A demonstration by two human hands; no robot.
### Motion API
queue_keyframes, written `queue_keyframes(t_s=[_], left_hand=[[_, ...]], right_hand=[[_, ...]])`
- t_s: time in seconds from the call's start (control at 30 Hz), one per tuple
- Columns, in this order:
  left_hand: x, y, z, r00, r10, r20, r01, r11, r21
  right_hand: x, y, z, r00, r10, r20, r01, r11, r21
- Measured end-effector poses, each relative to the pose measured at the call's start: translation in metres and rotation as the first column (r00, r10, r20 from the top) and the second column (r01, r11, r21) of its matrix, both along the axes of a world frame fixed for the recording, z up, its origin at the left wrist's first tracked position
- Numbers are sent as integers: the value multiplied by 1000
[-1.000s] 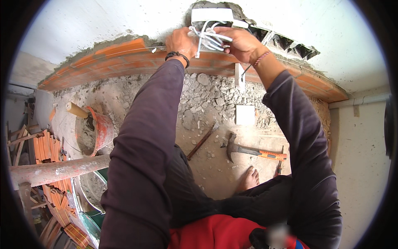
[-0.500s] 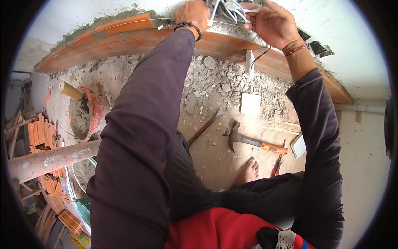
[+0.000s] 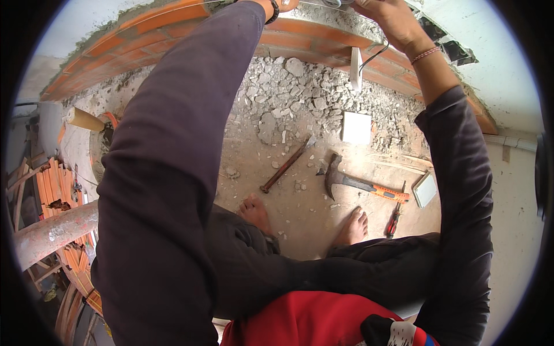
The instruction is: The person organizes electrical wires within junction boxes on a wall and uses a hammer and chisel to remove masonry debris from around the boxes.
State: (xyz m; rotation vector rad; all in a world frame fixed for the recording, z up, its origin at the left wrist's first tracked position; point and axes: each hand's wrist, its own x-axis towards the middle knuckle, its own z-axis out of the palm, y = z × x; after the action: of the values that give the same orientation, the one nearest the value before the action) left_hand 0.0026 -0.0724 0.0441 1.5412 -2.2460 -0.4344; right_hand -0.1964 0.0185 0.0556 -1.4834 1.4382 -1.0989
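At the top edge, above the low brick wall [image 3: 288, 39], both my hands are partly cut off by the picture's rim. My left hand [image 3: 284, 5], below a dark braided bracelet, shows only a small part, so its grip is hidden. A short piece of grey cable [image 3: 333, 3] shows between the hands. My right hand [image 3: 391, 22], with a red-and-white cord at the wrist, has its fingers curled together at this cable. Near the right hand, a dark wire [image 3: 375, 56] hangs beside a white plate [image 3: 356, 69] standing against the brick.
Rubble [image 3: 300, 92] lies along the wall's foot. On the floor are a white square plate [image 3: 356, 128], a chisel [image 3: 287, 166], a claw hammer [image 3: 363, 185], a red-handled screwdriver [image 3: 393, 222] and another white plate [image 3: 425, 190]. A round post [image 3: 57, 230] crosses at left, near stacked bricks [image 3: 55, 184].
The view has shifted, so my hands and the cable bundle now sit higher and are cut off at the top. The right hand's spread fingers have drawn in toward the cable.
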Motion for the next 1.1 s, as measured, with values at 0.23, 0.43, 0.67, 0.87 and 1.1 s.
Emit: queue_keyframes(t_s=[0.23,0.43,0.67,0.87,1.1], left_hand=[[3,-17,-26,995,-10,-97,-8,984,-178],[1,-20,-13,999,-10,-38,3,984,-179],[5,0,-7,1000,4,-7,-4,1000,-29],[4,-19,-30,998,3,-69,-23,955,-297],[8,-20,-28,1000,19,-11,-21,971,-239]], right_hand=[[-14,-5,-1,518,-40,-854,-318,918,-236],[4,-27,-34,630,-411,-659,259,911,-321],[4,-42,-42,564,-533,-632,202,830,-519],[5,-33,-48,533,-555,-639,134,801,-584],[3,-12,-10,682,-404,-610,292,915,-279]])
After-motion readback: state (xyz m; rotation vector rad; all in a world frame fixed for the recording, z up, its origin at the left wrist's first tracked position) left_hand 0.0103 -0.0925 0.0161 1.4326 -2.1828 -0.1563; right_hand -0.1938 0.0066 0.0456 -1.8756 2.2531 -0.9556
